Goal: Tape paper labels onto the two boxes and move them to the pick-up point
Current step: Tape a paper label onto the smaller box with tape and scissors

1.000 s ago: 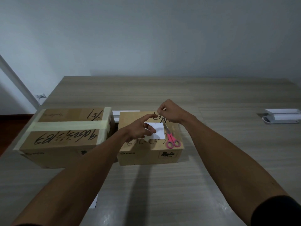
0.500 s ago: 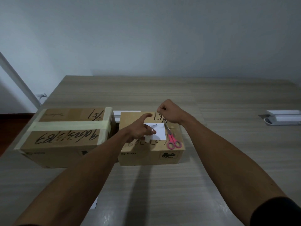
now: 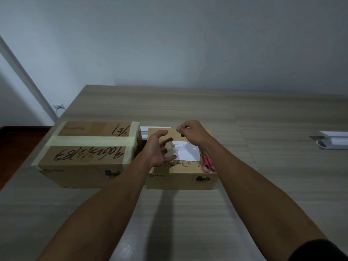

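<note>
On top of the smaller brown cardboard box [image 3: 180, 176], which I take as my marker, a white rectangular paper label [image 3: 188, 152] lies flat, towards its right half. The person's left hand [image 3: 159, 150] hovers over the box's left part, palm turned up and inward, thumb stretched towards the far edge, the fingers loosely curled round a small roll of clear tape [image 3: 170, 146]; the roll is blurred, so I cannot tell how firmly it is held. The right hand [image 3: 191, 131] is raised above the box's far edge, its fingers curled and thumb and forefinger pressed together in a pinch; whatever lies between them is too fine to make out. A pair of scissors with pink handles [image 3: 207, 163] rests on the box's top at its right edge, just beside the label, partly behind the right forearm. Black handwriting runs along the top near the front edge.

Just to the left of this box, close but apart, stands a larger brown cardboard box [image 3: 88, 153] crossed with pale yellowish tape and marked in black. Both boxes sit on a light wooden table [image 3: 188, 213]. Well off to the right of the small box lies a white flat device [image 3: 331, 141].
</note>
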`<action>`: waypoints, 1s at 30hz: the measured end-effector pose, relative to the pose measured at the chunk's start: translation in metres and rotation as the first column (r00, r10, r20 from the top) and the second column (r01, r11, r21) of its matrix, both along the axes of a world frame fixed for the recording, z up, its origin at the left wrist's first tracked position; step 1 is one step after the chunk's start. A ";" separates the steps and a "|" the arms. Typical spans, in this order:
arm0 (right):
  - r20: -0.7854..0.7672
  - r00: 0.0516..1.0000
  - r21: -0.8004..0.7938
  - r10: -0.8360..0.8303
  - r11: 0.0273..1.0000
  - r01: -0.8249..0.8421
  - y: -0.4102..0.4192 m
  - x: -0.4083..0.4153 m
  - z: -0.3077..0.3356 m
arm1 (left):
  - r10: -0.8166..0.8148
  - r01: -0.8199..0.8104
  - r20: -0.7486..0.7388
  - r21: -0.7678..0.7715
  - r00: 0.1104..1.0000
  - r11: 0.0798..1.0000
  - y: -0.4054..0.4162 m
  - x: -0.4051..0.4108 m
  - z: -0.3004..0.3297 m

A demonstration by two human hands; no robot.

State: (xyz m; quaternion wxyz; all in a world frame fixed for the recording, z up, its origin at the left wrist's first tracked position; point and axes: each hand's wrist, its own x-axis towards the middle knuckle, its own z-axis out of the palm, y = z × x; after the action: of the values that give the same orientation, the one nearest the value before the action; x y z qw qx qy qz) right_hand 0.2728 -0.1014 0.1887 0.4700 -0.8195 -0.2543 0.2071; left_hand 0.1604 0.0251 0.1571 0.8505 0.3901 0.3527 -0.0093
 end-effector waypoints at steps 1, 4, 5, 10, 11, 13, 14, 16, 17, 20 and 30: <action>-0.013 1.000 0.008 -0.010 1.000 0.010 0.003 -0.003 -0.002 | -0.008 0.008 -0.004 0.016 1.000 1.000 0.000 -0.003 0.001; -0.048 0.998 0.025 -0.031 0.999 0.032 0.011 -0.013 -0.007 | -0.012 0.013 -0.030 0.048 0.999 0.999 0.003 -0.016 0.004; -0.064 0.997 0.028 -0.033 0.999 0.035 0.014 -0.016 -0.008 | -0.011 0.013 -0.034 0.054 0.999 0.998 0.004 -0.019 0.004; -0.109 0.994 0.047 -0.032 0.998 0.037 0.023 -0.027 -0.011 | 0.001 0.006 -0.060 0.113 0.998 0.994 0.009 -0.031 0.004; -0.118 0.993 0.050 -0.031 0.998 0.037 0.024 -0.029 -0.012 | 0.011 -0.003 -0.064 0.123 0.998 0.992 0.009 -0.031 0.003; -0.134 0.991 0.052 -0.031 0.998 0.038 0.025 -0.032 -0.013 | 0.034 -0.021 -0.090 0.145 0.995 0.989 0.011 -0.031 0.000; -0.137 0.990 0.050 -0.034 0.998 0.041 0.025 -0.033 -0.014 | 0.040 -0.023 -0.108 0.157 0.993 0.987 0.012 -0.031 -0.001; -0.143 0.989 0.045 -0.048 0.997 0.055 0.026 -0.035 -0.018 | 0.045 -0.020 -0.142 0.175 0.989 0.984 0.015 -0.031 -0.002; -0.149 0.987 0.044 -0.061 0.997 0.068 0.027 -0.037 -0.020 | 0.043 -0.013 -0.164 0.179 0.986 0.984 0.017 -0.030 -0.002; -0.173 0.978 0.037 -0.114 0.992 0.122 0.028 -0.042 -0.027 | 0.026 0.014 -0.235 0.170 0.972 0.985 0.022 -0.028 -0.002; -0.262 0.911 -0.004 -0.319 0.944 0.330 0.026 -0.052 -0.054 | -0.054 0.231 -0.472 0.326 0.880 0.917 0.027 -0.017 -0.002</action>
State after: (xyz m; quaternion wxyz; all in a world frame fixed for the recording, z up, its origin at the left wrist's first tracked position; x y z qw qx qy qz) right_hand 0.2207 -0.0751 0.1343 0.5436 -0.8064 -0.0552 0.2263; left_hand 0.1438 0.0521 0.1549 0.6515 0.5566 0.5063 -0.0967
